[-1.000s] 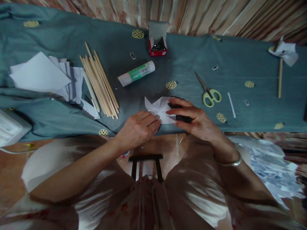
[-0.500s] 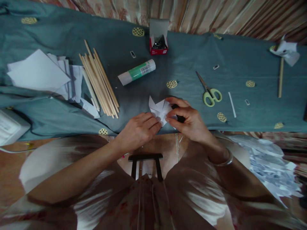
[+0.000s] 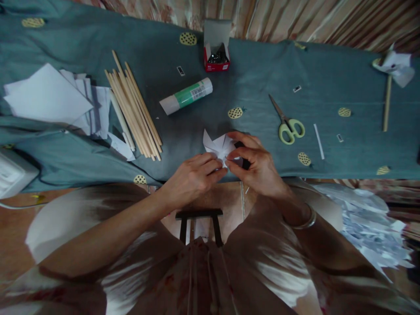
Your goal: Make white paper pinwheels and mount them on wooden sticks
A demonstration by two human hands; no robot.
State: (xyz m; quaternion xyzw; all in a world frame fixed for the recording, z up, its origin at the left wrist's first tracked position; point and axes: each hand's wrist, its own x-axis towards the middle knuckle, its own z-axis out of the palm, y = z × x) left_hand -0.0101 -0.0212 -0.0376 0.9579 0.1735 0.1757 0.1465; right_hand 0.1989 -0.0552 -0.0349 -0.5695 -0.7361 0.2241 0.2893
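A small white paper pinwheel [image 3: 220, 146] with folded, pointed blades is between my two hands near the table's front edge. My left hand [image 3: 197, 175] grips its lower left side with bent fingers. On the right, my right hand [image 3: 254, 166] pinches the paper near its centre with thumb and forefinger; whether a small pin sits in that pinch I cannot make out. Part of a dark object [image 3: 244, 159] shows behind the right fingers. Right of my hands lie scissors [image 3: 286, 124] with green handles. A green and white glue stick [image 3: 187, 96] lies beyond them.
Wooden sticks [image 3: 134, 113] lie in a bundle at the left, beside a pile of white paper squares [image 3: 47, 96]. A red box [image 3: 216, 64] of small metallic pieces stands open at the back. A pinwheel on a stick [image 3: 387, 103] and a white strip [image 3: 318, 141] lie rightward.
My left fingers have shifted slightly right along the pinwheel, closer to the right fingertips. The right hand keeps its pinch at the centre. The whole view has shifted a little.
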